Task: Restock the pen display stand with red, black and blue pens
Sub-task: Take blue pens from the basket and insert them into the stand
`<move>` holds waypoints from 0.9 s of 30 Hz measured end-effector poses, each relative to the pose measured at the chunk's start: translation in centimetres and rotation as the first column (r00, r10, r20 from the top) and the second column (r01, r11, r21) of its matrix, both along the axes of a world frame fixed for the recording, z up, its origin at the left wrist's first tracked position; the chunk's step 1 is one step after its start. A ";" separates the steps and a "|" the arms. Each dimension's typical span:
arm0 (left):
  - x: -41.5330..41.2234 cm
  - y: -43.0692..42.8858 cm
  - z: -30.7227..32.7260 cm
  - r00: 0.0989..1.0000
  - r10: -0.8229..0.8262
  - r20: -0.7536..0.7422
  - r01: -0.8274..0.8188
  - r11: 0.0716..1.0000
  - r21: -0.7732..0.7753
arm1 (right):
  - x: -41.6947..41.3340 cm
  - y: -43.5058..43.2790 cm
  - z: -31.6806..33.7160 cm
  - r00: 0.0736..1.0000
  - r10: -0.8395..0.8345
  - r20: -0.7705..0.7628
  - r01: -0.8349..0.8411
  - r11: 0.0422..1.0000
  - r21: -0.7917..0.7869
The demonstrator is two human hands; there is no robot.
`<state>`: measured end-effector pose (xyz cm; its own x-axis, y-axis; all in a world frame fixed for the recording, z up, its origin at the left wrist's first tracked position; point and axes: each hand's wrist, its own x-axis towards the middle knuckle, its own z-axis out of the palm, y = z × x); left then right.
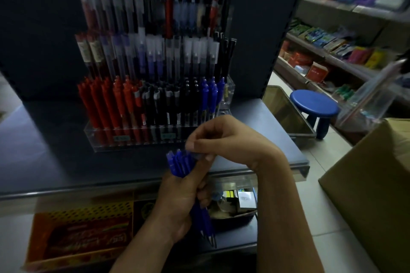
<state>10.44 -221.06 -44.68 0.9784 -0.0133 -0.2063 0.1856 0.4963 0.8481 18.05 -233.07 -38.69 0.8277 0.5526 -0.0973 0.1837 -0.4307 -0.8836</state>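
A clear tiered pen display stand (142,137) stands on the dark shelf. Its front row holds red pens (106,104) at the left, black pens (173,104) in the middle and a few blue pens (210,95) at the right. My left hand (179,204) grips a bundle of blue pens (179,163) upright in front of the stand, their tips pointing down. My right hand (219,137) pinches the top of one pen in that bundle between thumb and fingers.
A cardboard box (372,188) sits at the right. A blue stool (315,104) and stocked shelves (346,55) lie beyond it. Below the shelf edge are an orange packet (82,232) and a tray of small items (239,204).
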 end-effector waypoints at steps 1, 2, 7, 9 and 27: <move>-0.1 0.0 0.0 1.000 -0.002 0.003 0.002 1.000 0.006 | -0.1 -0.1 0.1 1.000 0.022 0.002 -0.022 0.999 -0.049; -0.2 -0.1 0.0 1.000 -0.005 0.009 0.005 1.000 0.014 | -0.1 -0.2 0.2 0.999 0.038 0.008 -0.037 0.994 -0.104; -0.1 -0.1 0.0 0.999 -0.021 0.031 0.020 0.999 0.039 | 0.0 -0.2 0.3 0.998 0.001 0.064 0.006 0.995 -0.100; -0.1 -0.1 0.0 0.999 -0.022 0.046 0.019 0.998 0.061 | 0.0 -0.2 0.3 0.997 -0.011 0.070 0.016 0.998 -0.069; -0.1 0.0 -0.3 0.997 0.073 0.029 -0.076 0.989 0.125 | 0.1 -0.6 0.1 0.998 0.018 0.063 -0.014 0.997 -0.070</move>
<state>10.36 -221.06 -45.01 0.9804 0.0846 -0.1778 0.1305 0.3966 0.9086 18.15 -233.71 -38.64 0.8246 0.5595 -0.0833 0.2459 -0.4872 -0.8380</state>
